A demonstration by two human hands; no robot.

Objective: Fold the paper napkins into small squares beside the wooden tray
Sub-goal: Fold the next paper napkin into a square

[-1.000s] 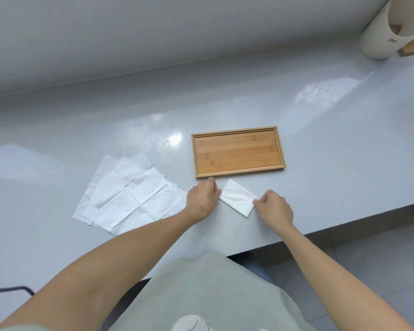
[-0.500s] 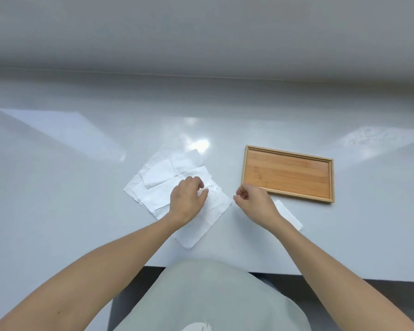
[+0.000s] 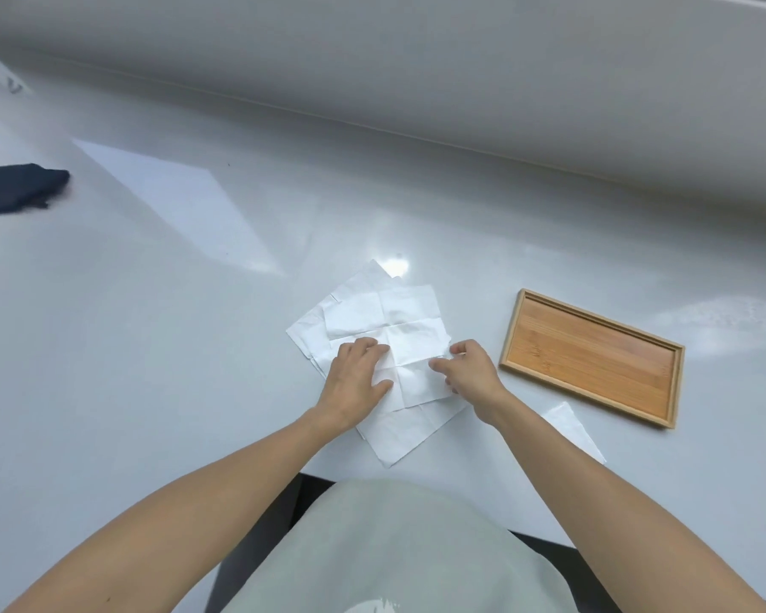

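A loose pile of unfolded white paper napkins (image 3: 385,316) lies on the grey counter, left of the empty wooden tray (image 3: 591,357). My left hand (image 3: 358,377) rests flat on the top napkin's left side, fingers spread. My right hand (image 3: 468,369) pinches that napkin's right edge between thumb and fingers. One folded napkin (image 3: 571,429) lies near the counter's front edge, just below the tray, partly hidden by my right forearm.
A dark blue cloth-like object (image 3: 14,192) lies at the far left of the counter. The wall runs along the back. The counter's front edge (image 3: 527,530) is close to my body.
The folded napkin was let go beside the tray. Both hands moved left onto the napkin pile; the right hand now pinches the top napkin's edge. The view shifted left.
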